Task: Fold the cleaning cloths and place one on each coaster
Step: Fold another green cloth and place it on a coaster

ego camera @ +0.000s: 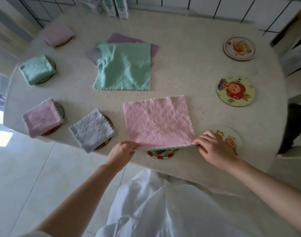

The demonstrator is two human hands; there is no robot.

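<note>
Pink quilted microfibre cloth (156, 122) lies flat and open at the near edge of the speckled pale stone table (189, 69), and I see both hands pinching its near corners. My left hand (119, 153) is closed on the near-left corner, fingers curled over the top, while my right hand (214, 147) grips the near-right corner with the fingers bunched tight; the near hem is lifted slightly off the table, showing a coaster with red squares (160, 154) under it. Just beside the right hand sits a round cartoon coaster (231, 139), partly hidden by the hand, and two more bare cartoon coasters (236, 91) (239, 48) stand well apart along the right side. To the left, four folded cloths already rest on coasters: grey (91, 130), pink (42, 117), green (36, 69), and pink (58, 34) at the far corner. Beyond the pink cloth, an unfolded green cloth (124, 67) lies over a purple one (154, 48); open tabletop separates these from the right-hand coasters.
</note>
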